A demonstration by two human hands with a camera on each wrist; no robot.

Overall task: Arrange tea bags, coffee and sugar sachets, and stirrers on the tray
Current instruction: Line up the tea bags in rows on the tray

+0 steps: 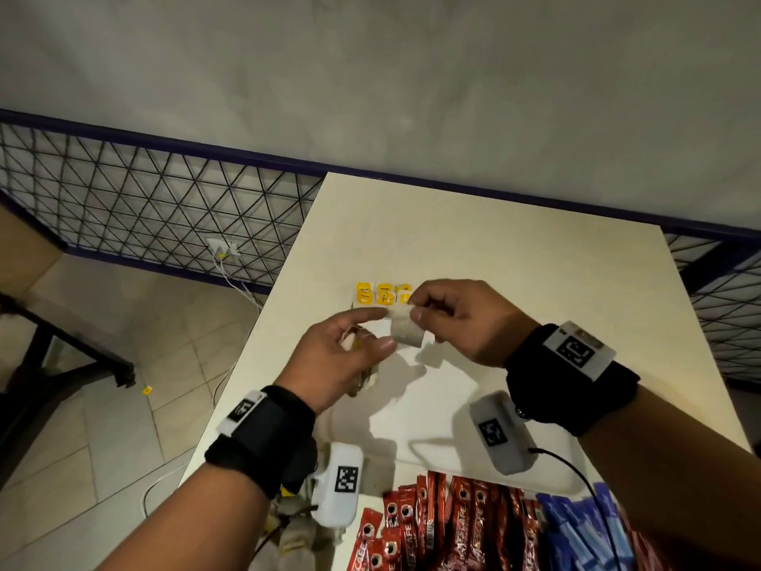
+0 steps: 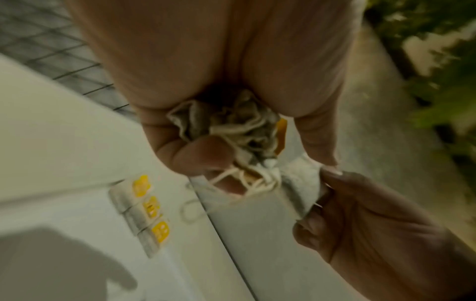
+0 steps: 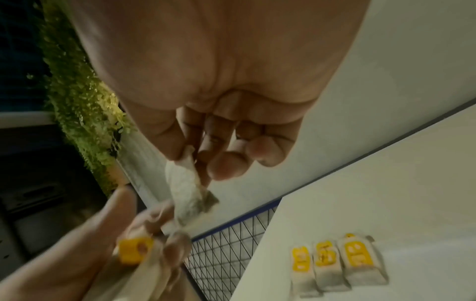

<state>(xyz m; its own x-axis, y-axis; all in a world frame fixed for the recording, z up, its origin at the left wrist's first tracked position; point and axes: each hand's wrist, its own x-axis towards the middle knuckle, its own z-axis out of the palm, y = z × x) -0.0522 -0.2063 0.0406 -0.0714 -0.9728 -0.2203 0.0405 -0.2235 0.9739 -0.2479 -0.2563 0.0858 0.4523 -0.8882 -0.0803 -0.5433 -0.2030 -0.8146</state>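
A single tea bag (image 1: 405,329) hangs in the air above the white tray (image 1: 453,389). My right hand (image 1: 415,307) pinches its top edge between thumb and forefinger (image 3: 180,150). My left hand (image 1: 385,328) touches the same bag (image 2: 301,187) with thumb and forefinger, while its other fingers grip a crumpled bunch of tea bags (image 2: 231,126) with strings and a yellow tag (image 3: 134,251). Three tea bags with yellow tags (image 1: 383,293) lie side by side in a neat row just beyond my hands, also seen as a row (image 3: 332,262) in the right wrist view.
Red coffee sachets (image 1: 453,525) and blue sachets (image 1: 584,529) lie heaped at the table's near edge. A pile of loose tea bags (image 1: 288,529) sits at the near left corner. The table's left edge (image 1: 263,323) drops to a tiled floor; a wire mesh fence (image 1: 164,199) stands behind.
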